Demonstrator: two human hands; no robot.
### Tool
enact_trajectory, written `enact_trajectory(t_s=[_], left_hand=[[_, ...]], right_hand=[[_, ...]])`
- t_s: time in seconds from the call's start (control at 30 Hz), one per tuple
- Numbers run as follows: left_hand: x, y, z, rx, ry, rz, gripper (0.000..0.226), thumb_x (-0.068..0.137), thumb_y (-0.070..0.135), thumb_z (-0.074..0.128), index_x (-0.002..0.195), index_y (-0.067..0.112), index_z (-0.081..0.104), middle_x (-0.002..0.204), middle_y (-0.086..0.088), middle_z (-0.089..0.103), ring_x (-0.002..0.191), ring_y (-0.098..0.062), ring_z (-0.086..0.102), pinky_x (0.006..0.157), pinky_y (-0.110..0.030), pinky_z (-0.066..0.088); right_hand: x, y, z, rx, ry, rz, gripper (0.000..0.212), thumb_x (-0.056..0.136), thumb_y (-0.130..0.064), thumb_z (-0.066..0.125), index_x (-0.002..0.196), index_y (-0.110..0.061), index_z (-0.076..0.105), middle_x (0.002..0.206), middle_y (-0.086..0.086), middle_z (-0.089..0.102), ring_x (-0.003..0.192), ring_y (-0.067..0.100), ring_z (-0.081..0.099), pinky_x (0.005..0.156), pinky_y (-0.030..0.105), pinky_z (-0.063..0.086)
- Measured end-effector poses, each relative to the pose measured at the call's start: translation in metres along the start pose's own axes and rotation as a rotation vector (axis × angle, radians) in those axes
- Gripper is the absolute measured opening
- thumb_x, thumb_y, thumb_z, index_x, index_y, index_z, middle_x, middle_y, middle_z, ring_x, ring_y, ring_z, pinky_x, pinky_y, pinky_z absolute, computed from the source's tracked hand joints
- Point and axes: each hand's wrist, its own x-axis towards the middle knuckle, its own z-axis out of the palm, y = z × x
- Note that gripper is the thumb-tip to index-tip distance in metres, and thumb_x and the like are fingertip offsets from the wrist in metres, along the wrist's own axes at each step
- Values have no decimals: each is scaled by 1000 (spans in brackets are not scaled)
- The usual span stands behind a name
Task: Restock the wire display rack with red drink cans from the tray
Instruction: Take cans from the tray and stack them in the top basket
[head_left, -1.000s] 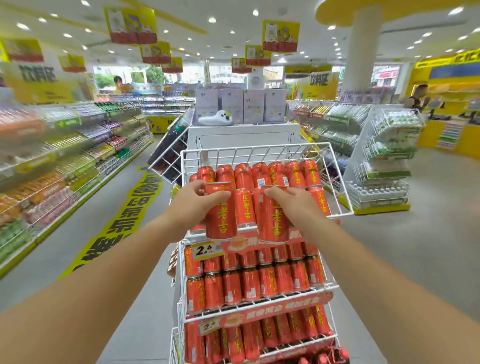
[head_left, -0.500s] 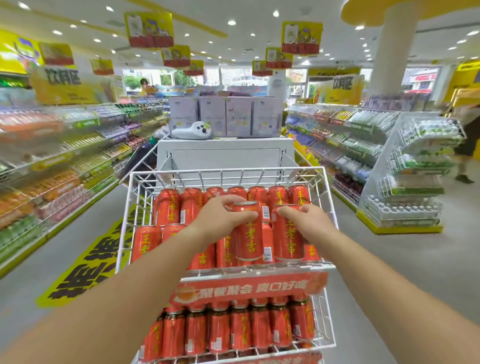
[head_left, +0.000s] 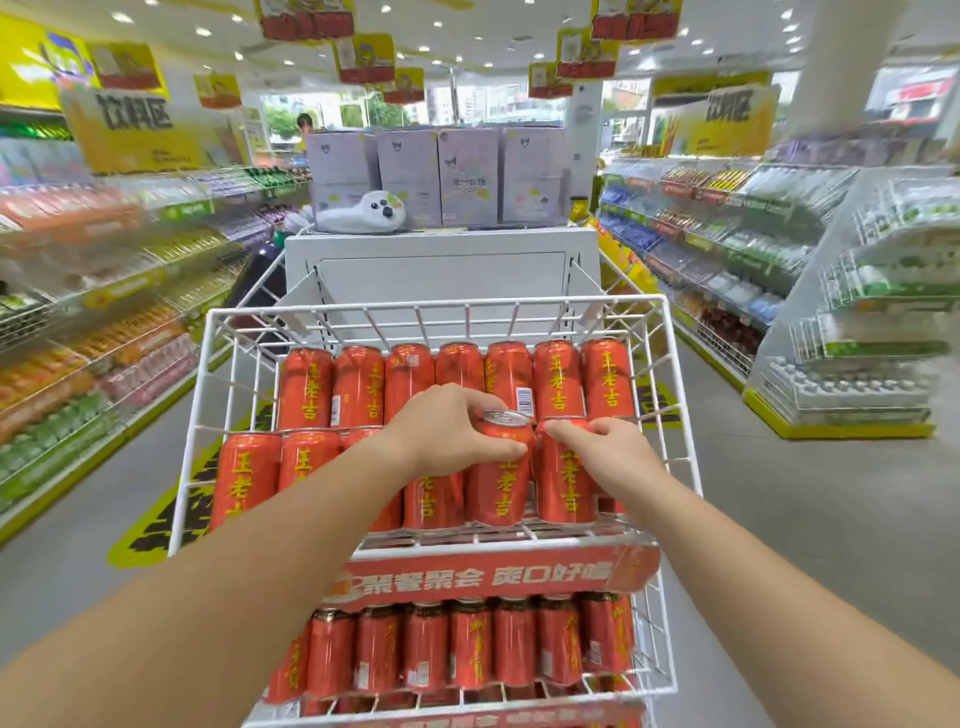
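A white wire display rack (head_left: 675, 395) stands right in front of me, its top basket holding upright red drink cans with yellow lettering in two rows. My left hand (head_left: 447, 431) grips the top of one red can (head_left: 501, 478) in the front row. My right hand (head_left: 602, 452) holds the neighbouring red can (head_left: 566, 483) just to its right. Both cans stand on the basket floor at the front right. A back row of cans (head_left: 358, 384) fills the basket's rear. The lower shelf (head_left: 652, 670) is also packed with red cans. No tray is in view.
A red price banner (head_left: 488, 574) runs along the basket's front edge. Behind the rack stands a white cabinet (head_left: 441, 260) with lilac boxes and a plush seal. Stocked shelves line the left and right aisles. Another white wire rack (head_left: 857, 322) stands at the right.
The view has moved closer and lower over the top basket. Both hands have brought their cans down from mid-air into the front row of the basket.
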Motion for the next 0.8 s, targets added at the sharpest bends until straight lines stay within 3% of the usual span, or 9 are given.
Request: enact_trajectory(t_s=[0.07, 0.2, 0.3, 0.37, 0.43, 0.63, 0.8], left_hand=[[2, 0, 2, 38, -18, 20, 71, 61, 75, 69, 120, 35, 71, 113, 15, 73, 106, -10, 66, 97, -35, 52], [4, -2, 2, 91, -5, 44, 68, 66, 74, 68, 120, 34, 72, 122, 14, 69, 117, -12, 57, 103, -38, 46], [12, -9, 1, 138, -20, 54, 55, 65, 79, 64, 98, 38, 79, 100, 17, 68, 109, -15, 54, 98, -42, 46], [16, -17, 2, 139, -40, 50, 48, 66, 84, 59, 83, 43, 78, 80, 18, 69, 98, -14, 59, 97, -44, 47], [17, -21, 2, 146, -43, 49, 43, 69, 84, 56, 77, 48, 76, 78, 17, 71, 98, -15, 58, 99, -46, 44], [10, -17, 4, 246, -57, 17, 58, 81, 81, 50, 110, 38, 76, 102, 7, 64, 116, -25, 51, 98, -46, 38], [7, -18, 4, 259, -60, 44, 56, 84, 77, 49, 110, 33, 72, 102, 11, 63, 108, -23, 57, 94, -42, 43]], right_hand=[[1, 1, 3, 2, -3, 13, 64, 58, -72, 74, 94, -18, 74, 93, -1, 76, 87, 20, 72, 82, 44, 60], [4, 3, 4, -40, 5, -2, 75, 52, -83, 70, 95, -21, 74, 93, -5, 76, 87, 19, 73, 84, 46, 60], [2, 3, 5, -64, 11, -41, 74, 58, -82, 68, 98, -20, 73, 96, -5, 75, 90, 18, 72, 85, 45, 59], [-1, 3, 6, -84, 25, -73, 68, 70, -74, 70, 110, -19, 67, 107, -5, 70, 97, 17, 67, 88, 42, 57], [-3, 5, 5, -98, 56, -104, 56, 79, -66, 69, 114, -21, 63, 109, -5, 65, 95, 14, 63, 86, 41, 56], [-2, 11, 8, -77, 81, -127, 57, 82, -63, 68, 119, -20, 67, 111, -3, 68, 98, 16, 65, 82, 37, 57], [-4, 16, 13, -80, 134, -154, 59, 84, -63, 66, 121, -18, 70, 111, -2, 72, 101, 16, 67, 88, 36, 56]])
